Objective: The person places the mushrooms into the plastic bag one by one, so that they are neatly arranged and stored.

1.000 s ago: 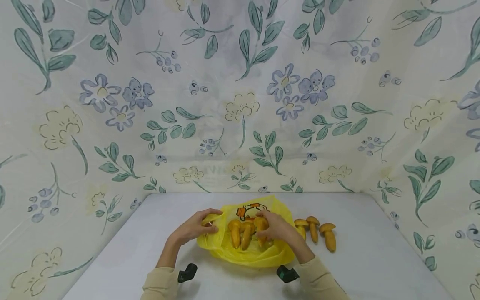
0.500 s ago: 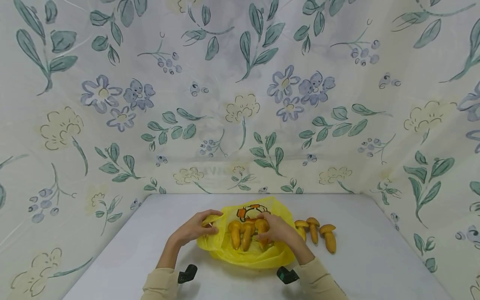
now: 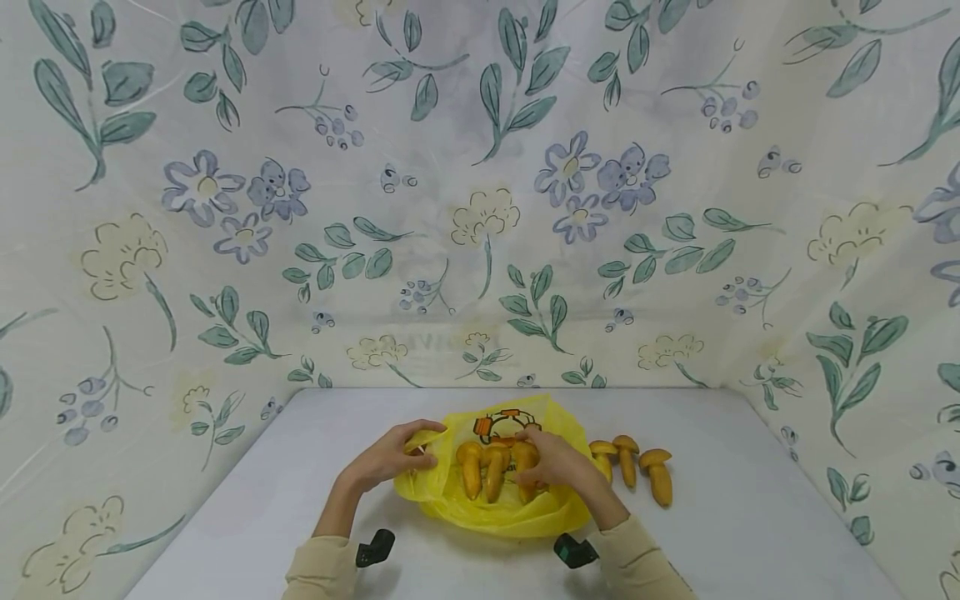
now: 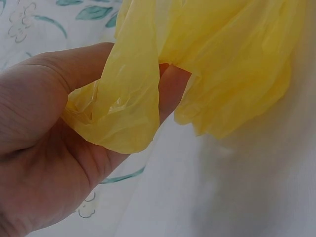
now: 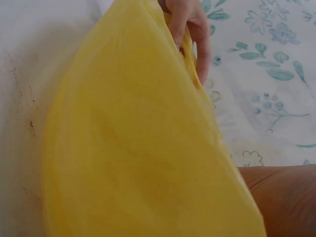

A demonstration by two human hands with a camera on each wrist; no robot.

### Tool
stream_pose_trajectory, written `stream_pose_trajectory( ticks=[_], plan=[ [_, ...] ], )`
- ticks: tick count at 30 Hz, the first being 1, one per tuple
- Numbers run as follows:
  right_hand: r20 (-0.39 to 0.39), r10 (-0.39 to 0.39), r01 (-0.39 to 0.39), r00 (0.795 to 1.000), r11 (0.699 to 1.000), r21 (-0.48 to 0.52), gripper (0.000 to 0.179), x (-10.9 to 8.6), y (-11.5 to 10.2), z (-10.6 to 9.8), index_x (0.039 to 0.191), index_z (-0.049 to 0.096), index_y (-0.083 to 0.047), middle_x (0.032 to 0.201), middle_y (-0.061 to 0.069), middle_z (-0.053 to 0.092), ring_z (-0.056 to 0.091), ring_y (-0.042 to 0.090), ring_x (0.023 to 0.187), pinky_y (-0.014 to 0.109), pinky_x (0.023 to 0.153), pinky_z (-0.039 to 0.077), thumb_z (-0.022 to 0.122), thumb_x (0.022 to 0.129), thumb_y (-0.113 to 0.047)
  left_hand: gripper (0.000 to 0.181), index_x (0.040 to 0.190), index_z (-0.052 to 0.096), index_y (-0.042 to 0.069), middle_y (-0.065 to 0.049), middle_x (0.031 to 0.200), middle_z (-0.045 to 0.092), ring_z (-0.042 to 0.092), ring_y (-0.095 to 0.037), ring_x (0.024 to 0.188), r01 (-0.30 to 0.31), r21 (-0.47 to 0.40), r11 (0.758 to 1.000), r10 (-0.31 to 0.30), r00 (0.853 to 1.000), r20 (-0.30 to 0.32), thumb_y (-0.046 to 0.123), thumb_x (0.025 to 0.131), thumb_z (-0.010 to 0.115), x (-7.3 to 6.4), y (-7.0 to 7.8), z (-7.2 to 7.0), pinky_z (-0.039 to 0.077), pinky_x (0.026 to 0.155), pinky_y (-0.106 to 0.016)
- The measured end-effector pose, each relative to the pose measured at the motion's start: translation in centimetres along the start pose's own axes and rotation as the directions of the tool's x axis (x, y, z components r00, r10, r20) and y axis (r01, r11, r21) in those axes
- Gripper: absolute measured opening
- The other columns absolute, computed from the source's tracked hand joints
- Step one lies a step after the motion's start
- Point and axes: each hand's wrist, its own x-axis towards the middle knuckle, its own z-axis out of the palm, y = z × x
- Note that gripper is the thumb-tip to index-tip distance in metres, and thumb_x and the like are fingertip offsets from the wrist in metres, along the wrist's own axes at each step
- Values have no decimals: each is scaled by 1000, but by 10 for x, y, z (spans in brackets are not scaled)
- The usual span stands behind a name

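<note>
In the head view, a yellow plastic bag (image 3: 495,518) lies spread on the table, its mouth held up at the left. My left hand (image 3: 397,454) grips a loop of the bag's edge; the left wrist view shows the yellow film (image 4: 131,94) running between thumb and fingers. Two brown-yellow mushrooms (image 3: 471,473) lie side by side on the bag. Beside them a third mushroom (image 3: 523,458) sits between the thumb and fingers of my right hand (image 3: 558,460). In the right wrist view the yellow film (image 5: 133,138) covers most of the hand and hides the mushrooms.
To the right of the bag, three more mushrooms (image 3: 658,477) lie on the white table (image 3: 750,500); my right arm partly covers the nearest one. A floral sheet (image 3: 480,250) rises behind the table and at both sides. Black wrist cameras (image 3: 377,547) hang below both wrists.
The third mushroom and the right fingers have shifted slightly down and right on the bag. The left hand keeps its hold on the bag's edge.
</note>
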Motion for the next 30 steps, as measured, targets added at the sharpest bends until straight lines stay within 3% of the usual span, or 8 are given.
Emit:
stream_pose_trajectory(
  ticks=[8, 16, 24, 30],
  plan=[
    [9, -9, 9, 1000, 1000, 23, 60, 0, 3, 0, 134, 51, -4, 117, 17, 64, 57, 19, 84, 37, 77, 52, 79, 82, -15, 50, 136, 55, 11, -20, 149, 44, 51, -33, 122, 2, -3, 1000, -2, 1000, 3, 22, 90, 71, 0, 0, 0, 45, 102, -52],
    [17, 6, -7, 1000, 999, 39, 61, -1, 2, -3, 136, 50, -5, 115, 16, 64, 59, 17, 75, 33, 71, 52, 78, 82, -16, 50, 136, 55, 12, -20, 148, 45, 52, -32, 119, 2, 6, 1000, -2, 1000, -2, 22, 90, 71, 0, 0, 0, 45, 101, -52],
    [-7, -7, 7, 1000, 1000, 1, 59, -1, -1, -8, 134, 52, -5, 122, 17, 62, 60, 29, 104, 44, 86, 52, 79, 83, -19, 50, 136, 55, 12, -20, 148, 46, 52, -31, 117, 4, 8, 1000, -4, 1000, -4, 22, 90, 71, 0, 1, 0, 46, 99, -50],
    [-18, -26, 26, 1000, 1000, -11, 59, -2, -2, -10, 134, 52, -4, 123, 20, 62, 59, 32, 108, 45, 87, 52, 79, 83, -20, 50, 136, 55, 12, -19, 147, 46, 53, -29, 114, 8, 16, 1000, -8, 1000, -1, 22, 90, 71, 0, 0, 0, 47, 97, -47]
  ],
)
